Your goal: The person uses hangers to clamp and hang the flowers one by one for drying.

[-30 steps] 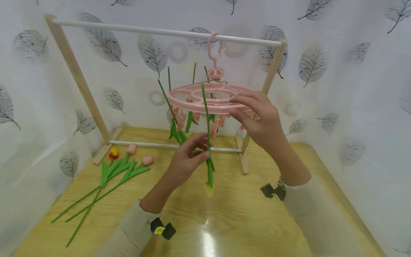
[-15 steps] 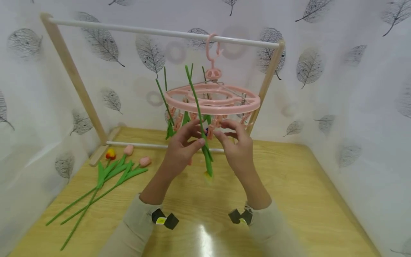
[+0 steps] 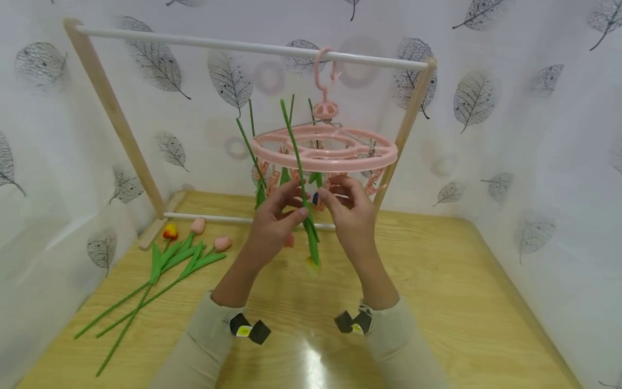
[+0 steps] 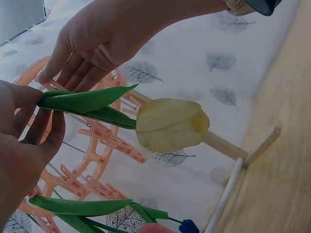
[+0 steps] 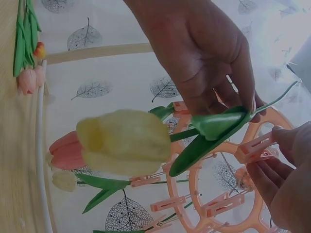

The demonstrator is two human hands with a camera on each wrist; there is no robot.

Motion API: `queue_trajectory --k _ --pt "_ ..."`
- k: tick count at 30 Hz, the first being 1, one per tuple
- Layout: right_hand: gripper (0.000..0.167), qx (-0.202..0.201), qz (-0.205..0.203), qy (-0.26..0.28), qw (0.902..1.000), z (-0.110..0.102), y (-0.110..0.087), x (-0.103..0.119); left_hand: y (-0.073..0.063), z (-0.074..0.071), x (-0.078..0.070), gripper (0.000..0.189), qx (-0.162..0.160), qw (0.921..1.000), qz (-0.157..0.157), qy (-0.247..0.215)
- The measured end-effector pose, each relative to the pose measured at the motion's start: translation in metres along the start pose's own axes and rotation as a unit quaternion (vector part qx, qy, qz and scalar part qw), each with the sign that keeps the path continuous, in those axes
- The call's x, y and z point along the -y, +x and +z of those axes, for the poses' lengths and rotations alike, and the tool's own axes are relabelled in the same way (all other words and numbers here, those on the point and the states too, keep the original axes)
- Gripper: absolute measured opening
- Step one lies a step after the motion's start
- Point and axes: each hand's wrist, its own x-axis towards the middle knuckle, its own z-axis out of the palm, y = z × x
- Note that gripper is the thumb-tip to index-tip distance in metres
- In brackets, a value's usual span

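Note:
My left hand (image 3: 272,224) pinches the stem of an artificial yellow tulip (image 4: 172,125), which hangs bloom down with its stem rising in front of a round pink clip hanger (image 3: 335,165). To the right of that stem, my right hand (image 3: 357,216) grips a pink clothespin (image 5: 250,149) on the hanger's ring between thumb and fingers. In the right wrist view the stem lies close to this clothespin; whether it is between the jaws I cannot tell. Other tulips hang upside down from the hanger, among them a pink one (image 5: 67,151) and a dark blue one (image 4: 188,226).
The hanger's hook (image 3: 320,70) sits on the white top bar (image 3: 194,42) of a wooden-legged rack. On the table (image 3: 437,302), at left, lie a red-yellow tulip (image 3: 170,232) and two pink tulips (image 3: 222,243). A leaf-patterned curtain (image 3: 505,135) surrounds the table.
My right hand has come down from the hanger's rim to a clothespin and grips it. The yellow tulip's stem has tilted, its upper end shifting left.

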Motion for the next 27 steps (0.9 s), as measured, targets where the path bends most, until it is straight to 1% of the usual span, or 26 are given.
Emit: queue_trajectory --k 3,8,12,15,20,27 --pt "0.032 -0.003 0.008 0.029 0.9995 0.0 0.0 0.002 0.0 0.0 0.001 0.052 -0.008 1.0 -0.002 -0.004" --pt "0.029 -0.021 0.013 0.057 0.9981 -0.001 -0.002 0.004 0.001 0.001 0.002 0.049 -0.012 0.9999 0.001 -0.008" --pt "0.029 -0.038 0.022 0.097 0.9944 0.0 -0.003 0.004 0.0 0.003 0.005 0.049 -0.013 0.9999 0.004 -0.005" --pt "0.03 -0.052 0.028 0.115 0.9916 0.0 -0.005 0.004 0.0 0.006 0.008 0.049 -0.007 1.0 -0.001 -0.004" --pt "0.029 -0.067 0.023 0.123 0.9899 0.001 -0.006 0.005 -0.002 0.011 0.008 0.047 0.007 0.9998 -0.016 -0.008" --pt "0.025 -0.07 0.003 0.119 0.9905 0.004 -0.007 0.004 -0.003 0.014 0.01 0.048 0.009 0.9997 -0.019 -0.011"
